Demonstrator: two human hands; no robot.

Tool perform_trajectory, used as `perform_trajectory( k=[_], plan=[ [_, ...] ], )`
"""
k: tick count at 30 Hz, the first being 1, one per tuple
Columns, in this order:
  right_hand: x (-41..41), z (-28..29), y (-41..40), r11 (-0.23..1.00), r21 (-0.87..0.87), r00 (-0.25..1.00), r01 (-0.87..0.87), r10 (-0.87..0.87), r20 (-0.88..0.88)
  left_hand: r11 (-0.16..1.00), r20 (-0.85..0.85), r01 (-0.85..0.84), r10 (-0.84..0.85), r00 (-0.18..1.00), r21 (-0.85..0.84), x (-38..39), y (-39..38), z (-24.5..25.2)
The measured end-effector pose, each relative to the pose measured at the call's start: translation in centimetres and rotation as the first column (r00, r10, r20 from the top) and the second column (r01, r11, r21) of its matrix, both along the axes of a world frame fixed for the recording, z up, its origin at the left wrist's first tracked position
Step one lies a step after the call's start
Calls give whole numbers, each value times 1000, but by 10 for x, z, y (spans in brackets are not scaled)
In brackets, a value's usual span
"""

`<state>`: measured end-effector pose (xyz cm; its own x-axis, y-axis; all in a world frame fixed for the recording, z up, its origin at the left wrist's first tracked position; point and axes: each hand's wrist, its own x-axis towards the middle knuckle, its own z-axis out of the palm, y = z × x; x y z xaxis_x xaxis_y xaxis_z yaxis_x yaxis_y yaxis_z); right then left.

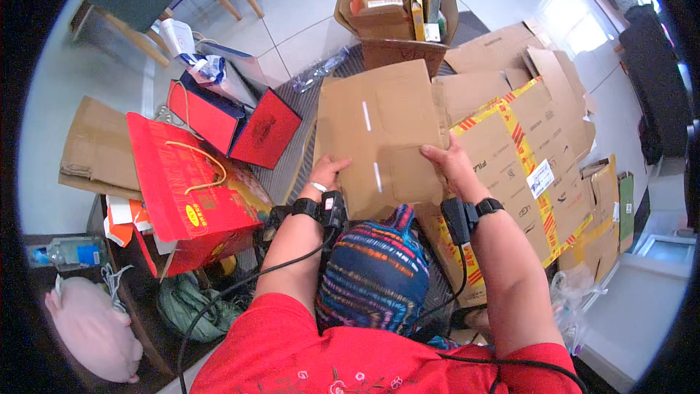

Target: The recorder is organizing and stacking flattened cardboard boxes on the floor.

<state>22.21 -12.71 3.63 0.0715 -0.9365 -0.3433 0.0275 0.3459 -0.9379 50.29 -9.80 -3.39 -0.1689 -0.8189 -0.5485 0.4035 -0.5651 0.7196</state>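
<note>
Both my hands grip a flattened cardboard box [383, 115] by its opposite side edges, in front of my knees. My left hand [327, 171] is at its lower left edge, thumb on top and fingers hidden beneath. On the right edge, my right hand [455, 167] holds it the same way. Two short white strips run along the middle of the panel. Just to the right lies a large flattened carton [506, 186], bound with yellow-and-red tape and bearing a white label. More flattened cardboard [492, 46] is spread behind it.
An open carton [399, 52] packed with boxes and papers stands at the far side. Red gift bags [197, 197] [262, 126] stand to the left. A pink plush pig [95, 331] and a plastic bottle [71, 253] lie lower left. A clear plastic bag [571, 306] is at lower right.
</note>
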Motion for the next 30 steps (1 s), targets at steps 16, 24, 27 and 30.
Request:
perform_trajectory(
  k=[16,24,27,30],
  plan=[
    [-159,-11,112,892,42,826,449,-397,-401,978,884,196,-37,467,-63,119,-45,-50],
    [-301,-67,255,553,-379,-39,742,-529,-848,917,954,393,50,-295,74,-2,-81,37],
    [-284,-63,255,460,-172,61,871,-449,-891,739,996,670,87,9,-71,-30,-118,25],
    [-298,-105,274,383,-121,84,916,-477,-875,602,973,798,-194,129,14,-142,-122,53]
  ],
)
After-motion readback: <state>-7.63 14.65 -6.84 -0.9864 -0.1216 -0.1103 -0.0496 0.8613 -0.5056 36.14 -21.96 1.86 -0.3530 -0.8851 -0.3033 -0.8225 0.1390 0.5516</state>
